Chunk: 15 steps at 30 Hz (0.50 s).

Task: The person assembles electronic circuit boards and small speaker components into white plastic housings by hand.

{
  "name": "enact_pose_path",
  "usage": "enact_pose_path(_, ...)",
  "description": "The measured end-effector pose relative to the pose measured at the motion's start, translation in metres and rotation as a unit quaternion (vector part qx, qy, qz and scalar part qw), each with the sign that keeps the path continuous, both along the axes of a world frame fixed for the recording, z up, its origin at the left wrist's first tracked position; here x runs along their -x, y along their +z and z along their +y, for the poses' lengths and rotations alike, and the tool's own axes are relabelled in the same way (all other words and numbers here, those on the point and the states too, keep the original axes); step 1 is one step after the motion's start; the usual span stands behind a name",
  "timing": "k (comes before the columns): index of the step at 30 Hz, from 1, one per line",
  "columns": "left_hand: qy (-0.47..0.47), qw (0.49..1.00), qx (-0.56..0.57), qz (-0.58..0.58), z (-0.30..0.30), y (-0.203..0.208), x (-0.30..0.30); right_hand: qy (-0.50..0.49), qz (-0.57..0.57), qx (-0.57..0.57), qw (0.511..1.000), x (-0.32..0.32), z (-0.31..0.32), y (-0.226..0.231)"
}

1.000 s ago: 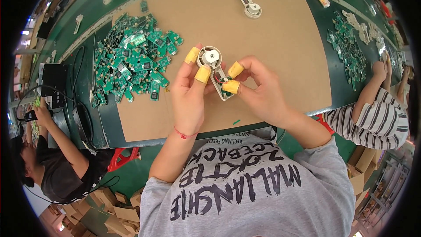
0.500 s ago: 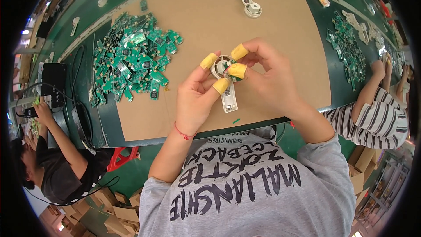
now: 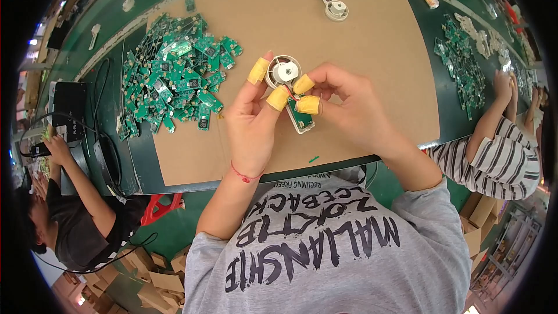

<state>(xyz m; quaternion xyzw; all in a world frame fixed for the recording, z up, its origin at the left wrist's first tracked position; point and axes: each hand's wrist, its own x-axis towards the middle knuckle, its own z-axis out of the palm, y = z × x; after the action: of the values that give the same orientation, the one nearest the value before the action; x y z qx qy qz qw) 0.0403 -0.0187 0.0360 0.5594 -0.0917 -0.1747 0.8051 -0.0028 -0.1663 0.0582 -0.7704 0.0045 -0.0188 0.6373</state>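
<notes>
A small white plastic fan housing (image 3: 285, 71), with a round ring and a straight handle, is held above the brown sheet. My left hand (image 3: 251, 119) grips its ring and neck between yellow-wrapped thumb and finger. Inside the handle lies a green circuit board (image 3: 301, 118), joined to the round part by thin wires, one of them red. Closed at the fingertips, my right hand (image 3: 354, 107) pinches the upper end of the board by the wires; its tips partly hide that spot. Yellow wraps cover its thumb and finger too.
A big pile of green circuit boards (image 3: 177, 78) sits left on the brown sheet (image 3: 261, 23). Another similar white housing (image 3: 331, 3) lies at the far side. A green scrap (image 3: 314, 159) is near the front edge. Co-workers sit on both sides; more boards (image 3: 462, 70) lie right.
The board, earlier in my right fingers beside the ring, now lies along the housing's handle. Both hands shifted slightly, and the ring with its white centre has come into clearer view.
</notes>
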Motion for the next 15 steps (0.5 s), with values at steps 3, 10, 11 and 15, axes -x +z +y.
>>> enact_pose_path(3,0.003,1.0,0.007,0.019,-0.001,0.001,0.0,-0.017,-0.037,0.042,0.998,-0.001,0.002,-0.004)
enact_pose_path(10,-0.011,1.0,-0.001,0.026,0.0,0.005,0.0,-0.021,-0.095,0.094,0.991,-0.003,-0.001,-0.011)
enact_pose_path(11,-0.012,1.0,-0.001,0.026,-0.001,0.005,0.001,-0.022,-0.096,0.094,0.991,-0.002,-0.001,-0.011)
enact_pose_path(15,0.008,0.999,0.016,0.049,-0.003,0.006,0.002,-0.023,-0.102,0.101,0.989,0.0,0.0,-0.011)
